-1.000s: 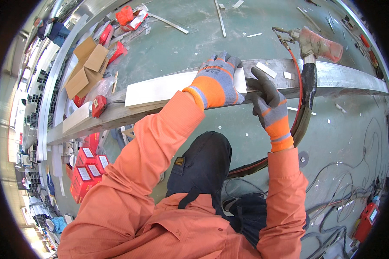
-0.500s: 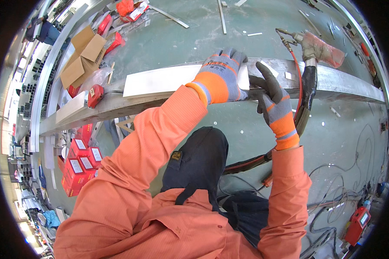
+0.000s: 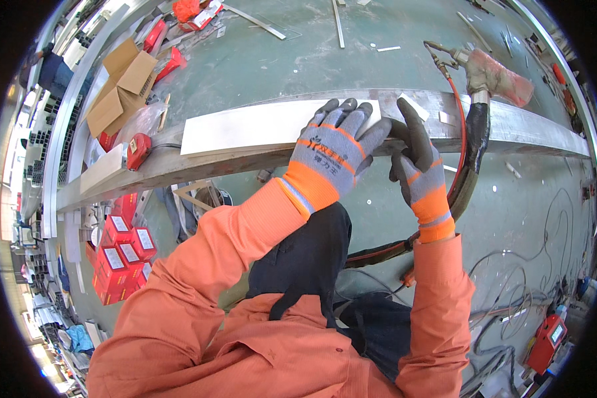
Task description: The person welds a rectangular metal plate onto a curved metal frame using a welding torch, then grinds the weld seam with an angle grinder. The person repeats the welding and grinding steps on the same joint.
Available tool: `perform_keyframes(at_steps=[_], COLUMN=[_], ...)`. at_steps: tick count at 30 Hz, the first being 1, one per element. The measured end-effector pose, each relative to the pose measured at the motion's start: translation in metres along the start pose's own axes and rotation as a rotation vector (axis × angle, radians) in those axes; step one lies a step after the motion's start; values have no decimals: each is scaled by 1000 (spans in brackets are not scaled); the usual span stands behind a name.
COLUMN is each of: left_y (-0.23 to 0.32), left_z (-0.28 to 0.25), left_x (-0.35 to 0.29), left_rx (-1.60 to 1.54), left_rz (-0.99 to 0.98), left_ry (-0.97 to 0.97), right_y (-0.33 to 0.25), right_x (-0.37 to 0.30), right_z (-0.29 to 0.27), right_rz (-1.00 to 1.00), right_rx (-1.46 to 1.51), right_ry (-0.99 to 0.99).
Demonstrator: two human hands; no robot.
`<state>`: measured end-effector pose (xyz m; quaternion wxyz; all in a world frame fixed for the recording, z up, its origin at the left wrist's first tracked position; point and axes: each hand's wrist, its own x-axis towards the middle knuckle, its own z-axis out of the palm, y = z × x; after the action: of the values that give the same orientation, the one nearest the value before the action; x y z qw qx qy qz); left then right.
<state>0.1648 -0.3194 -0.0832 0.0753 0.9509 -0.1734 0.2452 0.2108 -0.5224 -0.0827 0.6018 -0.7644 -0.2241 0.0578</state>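
Note:
A long white strip [image 3: 239, 127] lies along the top of a grey metal beam [image 3: 524, 127]. My left hand [image 3: 331, 149], in a grey and orange glove, reaches over the strip's right end. Its fingers are spread and bent a little on the white surface, and its thumb points toward my right hand. My right hand [image 3: 421, 169], gloved alike, is at the beam's near edge just past that end. Its index finger stretches up and away, and the thumb reaches toward the left glove. The undersides of both hands are hidden.
A torch-like tool [image 3: 494, 76] with a red hose and black sleeved cable hangs over the beam at right. A red tape measure [image 3: 138, 151] sits on the beam at left. Red boxes [image 3: 116, 265], an open carton [image 3: 121, 89] and a red machine [image 3: 547, 341] stand around.
My left hand has drawn back toward me and lower over the strip, showing more of its white surface. The strip has slid slightly left. The right hand has barely moved.

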Motion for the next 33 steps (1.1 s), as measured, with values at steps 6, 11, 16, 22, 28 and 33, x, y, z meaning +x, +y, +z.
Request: perform_keyframes(at_steps=[6,11,16,22,28,33], left_y=[4,3,2,3,1,-6], left_z=[8,15,18,24,26,22], left_x=[4,3,5,6,7,0], left_rx=[44,19,82,42,27,26], left_rz=[-16,-36,-44,-30,-24,-34], left_ry=[23,82,201,187,212,167], right_y=[4,-17,14,52,38,-31], right_x=[9,15,45,115,87,-24], right_z=[-4,-11,-152,-202,-195,-185], right_rz=[21,135,-64,478,405,125], right_rx=[99,44,-410,-31,-99,2], right_ry=[0,-2,734,427,360,345])
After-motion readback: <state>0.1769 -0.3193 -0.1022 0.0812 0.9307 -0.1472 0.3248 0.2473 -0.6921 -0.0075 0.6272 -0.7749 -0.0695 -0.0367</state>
